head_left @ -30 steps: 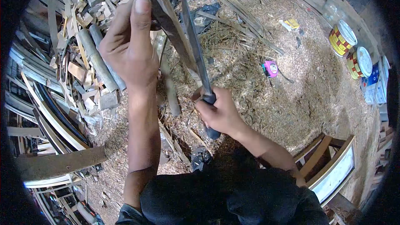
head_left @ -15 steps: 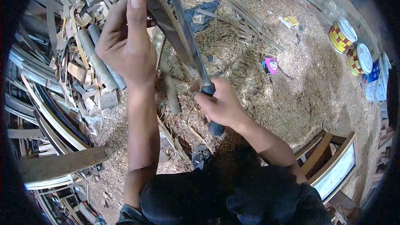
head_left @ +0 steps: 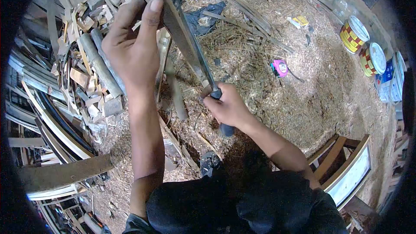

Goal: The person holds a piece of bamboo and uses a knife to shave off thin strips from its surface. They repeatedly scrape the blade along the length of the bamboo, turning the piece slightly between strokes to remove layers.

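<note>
My left hand (head_left: 134, 47) grips the wide upper end of a flat, dark, tapering metal blade (head_left: 177, 28), thumb pressed on its near face. The fingers behind it are partly hidden. The blade slants down to the right, its narrow end close to my right hand (head_left: 227, 106). That hand is closed around the dark handle (head_left: 226, 130) of a long, narrow metal tool that looks like a file (head_left: 204, 63). The file runs up along the blade's right edge, and its far part is mostly hidden behind the blade.
Wood offcuts (head_left: 80, 76) are heaped at the left, beside long curved strips (head_left: 58, 123). Shavings (head_left: 303, 108) cover the floor. A pink tape measure (head_left: 279, 68) lies right of centre. Buckets (head_left: 354, 34) line the right side, with a wooden frame (head_left: 346, 169) at lower right.
The file and the blade have come closer together, and the gap between them has narrowed. My left thumb has shifted slightly right and down. Both hands keep their holds.
</note>
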A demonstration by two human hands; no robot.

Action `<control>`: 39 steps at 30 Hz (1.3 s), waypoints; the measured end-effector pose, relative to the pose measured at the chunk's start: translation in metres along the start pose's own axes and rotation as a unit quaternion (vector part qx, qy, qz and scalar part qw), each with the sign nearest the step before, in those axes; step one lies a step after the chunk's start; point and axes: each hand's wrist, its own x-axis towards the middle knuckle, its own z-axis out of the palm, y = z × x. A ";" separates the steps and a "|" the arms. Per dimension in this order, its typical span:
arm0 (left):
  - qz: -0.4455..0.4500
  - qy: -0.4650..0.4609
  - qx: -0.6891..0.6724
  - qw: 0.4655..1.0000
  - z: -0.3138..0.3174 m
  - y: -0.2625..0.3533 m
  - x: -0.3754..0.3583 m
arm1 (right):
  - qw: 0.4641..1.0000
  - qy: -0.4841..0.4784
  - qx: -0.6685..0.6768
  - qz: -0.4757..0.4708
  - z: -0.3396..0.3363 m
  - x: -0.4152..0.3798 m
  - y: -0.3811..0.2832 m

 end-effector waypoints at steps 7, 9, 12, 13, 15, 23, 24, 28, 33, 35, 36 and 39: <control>-0.017 -0.019 -0.024 0.999 0.002 -0.001 -0.002 | 0.993 0.016 -0.004 -0.114 -0.001 0.000 -0.031; -0.002 -0.018 -0.007 1.000 0.000 -0.002 -0.001 | 0.998 -0.004 0.032 -0.048 0.001 0.003 0.012; 0.013 -0.013 0.005 1.000 -0.003 -0.009 -0.002 | 0.999 -0.031 0.021 -0.004 -0.005 0.008 0.022; 0.008 -0.015 0.007 1.000 -0.003 -0.009 -0.002 | 0.999 -0.034 -0.020 -0.019 -0.005 0.006 0.013; -0.017 -0.011 -0.006 1.000 -0.002 -0.006 -0.002 | 0.999 -0.022 0.025 0.016 -0.008 -0.002 -0.011; 0.000 -0.017 -0.038 0.999 0.000 -0.007 -0.004 | 0.996 -0.028 0.061 0.059 -0.004 -0.003 0.035; 0.023 -0.027 0.018 0.999 -0.003 -0.009 -0.002 | 0.998 -0.028 0.033 0.050 -0.006 -0.001 0.029; -0.015 -0.005 -0.022 1.000 0.001 -0.009 -0.001 | 0.999 -0.011 -0.022 -0.031 -0.008 -0.007 -0.008; 0.003 -0.010 -0.038 0.999 0.006 -0.003 -0.004 | 0.996 0.015 -0.043 -0.072 0.003 -0.003 0.024; 0.006 -0.018 -0.001 1.000 -0.004 -0.008 -0.003 | 0.999 0.007 -0.044 -0.015 0.002 -0.002 0.058; 0.008 -0.025 0.037 0.999 -0.007 -0.011 -0.002 | 0.998 -0.002 -0.046 0.042 -0.001 0.001 0.066; -0.008 -0.004 -0.027 1.000 -0.002 -0.014 -0.001 | 0.996 -0.041 0.015 0.082 -0.006 -0.004 0.017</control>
